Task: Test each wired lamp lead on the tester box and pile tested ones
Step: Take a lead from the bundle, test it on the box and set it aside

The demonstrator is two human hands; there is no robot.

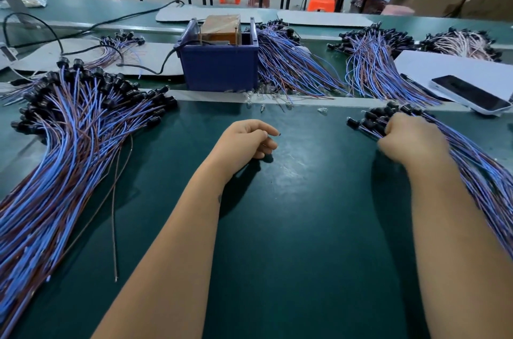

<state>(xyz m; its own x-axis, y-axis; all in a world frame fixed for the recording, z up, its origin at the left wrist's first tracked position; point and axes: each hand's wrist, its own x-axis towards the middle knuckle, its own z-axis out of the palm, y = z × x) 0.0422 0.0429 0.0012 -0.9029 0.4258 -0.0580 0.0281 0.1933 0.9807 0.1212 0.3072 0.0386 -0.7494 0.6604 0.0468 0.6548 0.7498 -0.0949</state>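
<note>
At the middle of the frame, on the dark green table, the left hand rests with its fingers loosely curled, grasping nothing. At the right of the frame the right hand lies on a bundle of lamp leads, its fingers curled down into the blue and brown wires just behind the black lamp holders; whether it grips one lead or several cannot be told. That bundle runs from the hand toward the lower right edge of the frame. Filling the left of the frame is a large pile of leads, black holders toward the top, wires fanning to the lower left. A single loose brown wire lies just beside it. In the upper middle stands the tester box, a dark blue bin with a brown block inside and a black cable running in from the left. More heaps of leads lie to its right. A few small clear bulbs lie scattered below the box. At the upper right a phone rests on a white sheet.
</note>
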